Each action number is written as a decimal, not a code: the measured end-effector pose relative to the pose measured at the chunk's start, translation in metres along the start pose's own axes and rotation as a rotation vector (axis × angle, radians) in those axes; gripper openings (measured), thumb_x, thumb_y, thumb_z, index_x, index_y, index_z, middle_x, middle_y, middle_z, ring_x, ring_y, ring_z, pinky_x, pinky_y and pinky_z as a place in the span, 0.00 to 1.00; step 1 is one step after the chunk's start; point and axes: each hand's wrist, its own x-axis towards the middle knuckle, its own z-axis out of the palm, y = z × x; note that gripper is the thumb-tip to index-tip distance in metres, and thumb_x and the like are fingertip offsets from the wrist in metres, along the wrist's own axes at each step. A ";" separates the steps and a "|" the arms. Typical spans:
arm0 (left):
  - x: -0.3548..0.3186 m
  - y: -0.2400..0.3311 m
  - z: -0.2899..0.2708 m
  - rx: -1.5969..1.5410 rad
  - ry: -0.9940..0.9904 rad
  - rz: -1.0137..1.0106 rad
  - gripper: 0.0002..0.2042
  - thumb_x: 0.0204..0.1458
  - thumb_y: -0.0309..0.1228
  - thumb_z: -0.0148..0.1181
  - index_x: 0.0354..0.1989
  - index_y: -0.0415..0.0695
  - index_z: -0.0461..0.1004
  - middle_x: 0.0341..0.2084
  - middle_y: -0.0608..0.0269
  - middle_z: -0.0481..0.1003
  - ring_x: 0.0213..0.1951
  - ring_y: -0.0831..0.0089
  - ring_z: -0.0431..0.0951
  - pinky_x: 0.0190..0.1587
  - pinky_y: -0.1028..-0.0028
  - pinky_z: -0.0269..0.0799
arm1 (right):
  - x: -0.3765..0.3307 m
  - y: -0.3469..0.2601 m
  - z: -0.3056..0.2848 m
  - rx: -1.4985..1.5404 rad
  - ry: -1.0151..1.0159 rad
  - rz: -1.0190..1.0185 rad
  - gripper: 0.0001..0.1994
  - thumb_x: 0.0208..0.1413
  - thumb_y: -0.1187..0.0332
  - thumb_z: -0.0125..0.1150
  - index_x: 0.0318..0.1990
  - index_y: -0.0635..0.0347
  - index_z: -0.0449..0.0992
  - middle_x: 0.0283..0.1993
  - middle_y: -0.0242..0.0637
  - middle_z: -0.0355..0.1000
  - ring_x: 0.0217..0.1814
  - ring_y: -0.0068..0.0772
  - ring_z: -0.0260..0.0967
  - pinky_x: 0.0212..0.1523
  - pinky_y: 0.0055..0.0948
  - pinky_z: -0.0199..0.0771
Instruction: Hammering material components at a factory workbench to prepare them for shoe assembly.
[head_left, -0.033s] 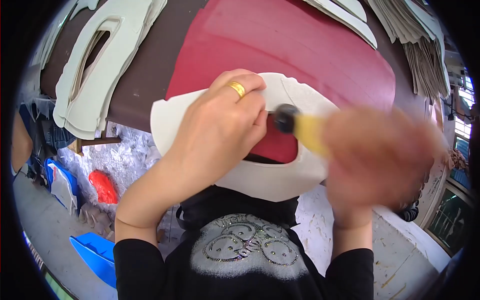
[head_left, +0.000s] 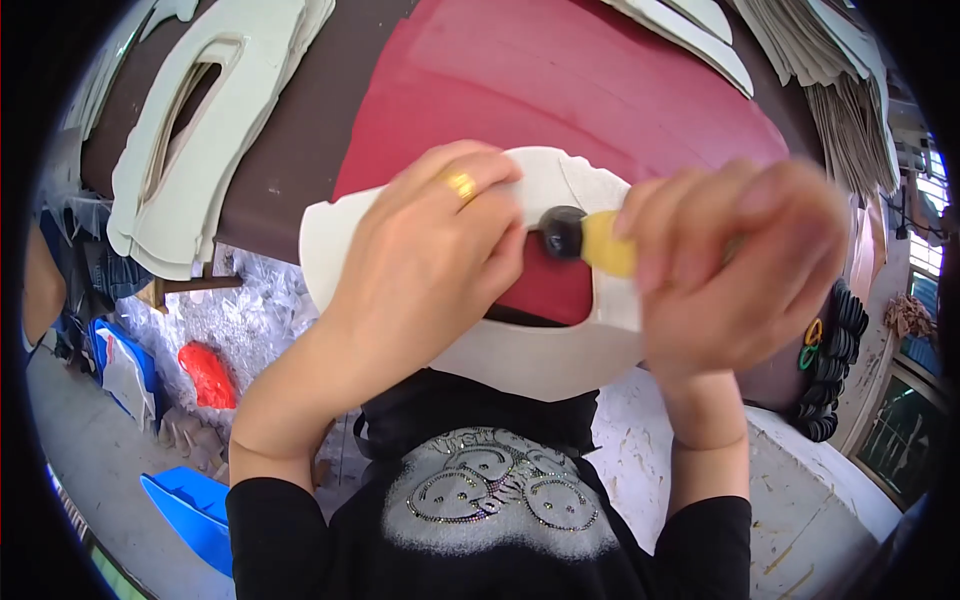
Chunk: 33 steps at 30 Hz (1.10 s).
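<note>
A curved white shoe-upper piece (head_left: 540,365) with an opening in its middle lies over the near edge of a red sheet (head_left: 480,90). My left hand (head_left: 430,240), a gold ring on one finger, is closed on the piece's inner edge, its fingers bent and pressed together. In my right hand (head_left: 740,265) is a hammer (head_left: 608,243) with a yellow handle and a round black head. The head is at the upper rim of the opening, close beside my left fingertips. Whether it touches the piece I cannot tell. My right hand is partly blurred.
Stacked white pieces (head_left: 210,130) lie at the left on the brown table (head_left: 300,150). More white pieces (head_left: 690,40) and a grey-beige stack (head_left: 840,120) are at the far right. Clear plastic wrap (head_left: 245,320), a red bundle (head_left: 207,375) and a blue dustpan-like thing (head_left: 190,515) are lower left.
My right hand has shifted left and slightly up and is less blurred. The hammer head sits slightly farther left. My left hand has moved slightly left on the white piece.
</note>
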 end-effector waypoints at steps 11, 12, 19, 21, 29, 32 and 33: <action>-0.023 -0.011 -0.013 0.073 0.125 -0.021 0.08 0.36 0.18 0.63 0.25 0.40 0.73 0.40 0.62 0.75 0.45 0.62 0.76 0.45 0.70 0.72 | 0.005 0.000 -0.011 -0.202 -0.226 -0.195 0.18 0.70 0.59 0.24 0.35 0.53 0.63 0.14 0.24 0.51 0.14 0.18 0.52 0.24 0.25 0.65; -0.026 -0.012 -0.017 0.077 0.130 -0.029 0.08 0.36 0.18 0.63 0.25 0.40 0.73 0.40 0.62 0.75 0.45 0.62 0.76 0.45 0.70 0.72 | 0.003 0.000 -0.004 -0.197 -0.235 -0.194 0.18 0.70 0.59 0.24 0.35 0.53 0.63 0.14 0.24 0.51 0.14 0.18 0.52 0.24 0.25 0.65; -0.034 -0.016 -0.036 0.061 0.080 -0.075 0.08 0.35 0.18 0.63 0.25 0.41 0.73 0.40 0.62 0.76 0.47 0.62 0.76 0.46 0.69 0.72 | -0.004 -0.003 0.045 -0.095 -0.175 0.019 0.18 0.70 0.59 0.25 0.39 0.54 0.65 0.14 0.24 0.51 0.15 0.18 0.53 0.22 0.26 0.66; -0.036 -0.016 -0.035 0.036 0.109 -0.115 0.08 0.35 0.18 0.63 0.26 0.42 0.73 0.40 0.62 0.76 0.47 0.61 0.76 0.46 0.69 0.72 | 0.000 -0.004 0.045 -0.216 -0.165 0.027 0.18 0.70 0.59 0.26 0.38 0.54 0.65 0.15 0.23 0.51 0.15 0.18 0.54 0.22 0.26 0.65; -0.019 -0.012 -0.007 -0.047 0.086 -0.007 0.07 0.36 0.19 0.63 0.25 0.41 0.73 0.40 0.61 0.75 0.48 0.62 0.74 0.49 0.67 0.71 | 0.006 -0.039 0.001 -0.677 0.103 -0.231 0.19 0.70 0.57 0.31 0.34 0.55 0.67 0.15 0.22 0.52 0.14 0.18 0.54 0.20 0.26 0.65; -0.004 0.007 0.010 -0.059 0.074 0.053 0.08 0.35 0.16 0.62 0.24 0.42 0.72 0.40 0.64 0.76 0.49 0.63 0.75 0.48 0.69 0.72 | 0.002 -0.050 -0.019 0.447 -0.133 -0.200 0.16 0.70 0.60 0.34 0.40 0.57 0.68 0.15 0.25 0.52 0.14 0.19 0.53 0.20 0.24 0.63; -0.006 0.008 0.009 -0.032 0.077 0.042 0.08 0.35 0.16 0.62 0.24 0.42 0.72 0.40 0.64 0.76 0.48 0.63 0.75 0.48 0.69 0.72 | 0.002 -0.038 -0.019 0.331 -0.118 -0.154 0.15 0.70 0.61 0.34 0.41 0.57 0.68 0.16 0.24 0.53 0.15 0.19 0.54 0.21 0.24 0.63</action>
